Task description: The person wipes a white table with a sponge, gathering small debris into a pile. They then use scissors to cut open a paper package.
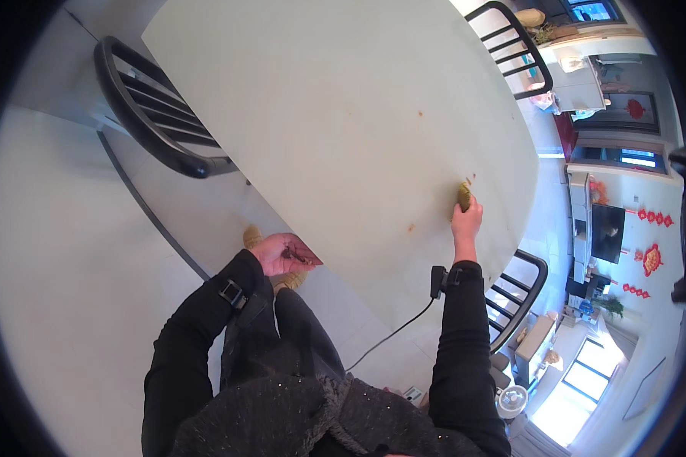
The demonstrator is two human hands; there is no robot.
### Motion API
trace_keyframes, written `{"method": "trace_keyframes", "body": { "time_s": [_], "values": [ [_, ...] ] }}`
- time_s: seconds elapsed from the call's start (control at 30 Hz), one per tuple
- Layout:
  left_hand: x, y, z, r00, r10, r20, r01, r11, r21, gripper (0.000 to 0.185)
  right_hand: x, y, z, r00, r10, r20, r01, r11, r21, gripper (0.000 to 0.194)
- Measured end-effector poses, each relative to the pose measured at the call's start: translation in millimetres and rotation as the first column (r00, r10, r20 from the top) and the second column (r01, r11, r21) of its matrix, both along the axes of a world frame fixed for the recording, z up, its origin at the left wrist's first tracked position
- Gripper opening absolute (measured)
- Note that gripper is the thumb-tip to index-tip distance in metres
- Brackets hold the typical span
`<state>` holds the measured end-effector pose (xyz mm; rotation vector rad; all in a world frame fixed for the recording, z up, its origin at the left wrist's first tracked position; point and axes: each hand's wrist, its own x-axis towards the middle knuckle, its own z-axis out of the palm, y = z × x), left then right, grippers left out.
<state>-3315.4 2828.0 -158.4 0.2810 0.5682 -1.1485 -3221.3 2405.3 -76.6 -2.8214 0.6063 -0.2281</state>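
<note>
My right hand grips a yellow-green cloth or sponge pressed on the pale tabletop, towards its right side. Small brown crumbs lie just past the cloth. Palm up at the table's near left edge, my left hand cups a few dark scraps; what they are is too small to tell. Other brown specks dot the table: one crumb farther back and a smear to the left of my right hand.
A black slatted chair stands against the table's left edge. Two more chairs are on the right, a far one and a near one. A black cable hangs from a device on my right wrist, passing below the table's near edge.
</note>
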Motion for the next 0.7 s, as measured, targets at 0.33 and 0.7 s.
{"method": "trace_keyframes", "body": {
  "time_s": [0.33, 0.7],
  "values": [
    [18, 26, -22, 0.996, 0.090, -0.026, -0.091, 0.996, -0.014, 0.037, 174, 75, -28, 0.986, 0.165, -0.040, -0.169, 0.976, -0.136, 0.034],
    [43, 51, -9, 0.997, 0.054, -0.049, -0.055, 0.998, -0.012, 0.036, 43, 234, 6, 0.536, 0.844, 0.012, -0.803, 0.506, 0.314, 0.059]
  ]
}}
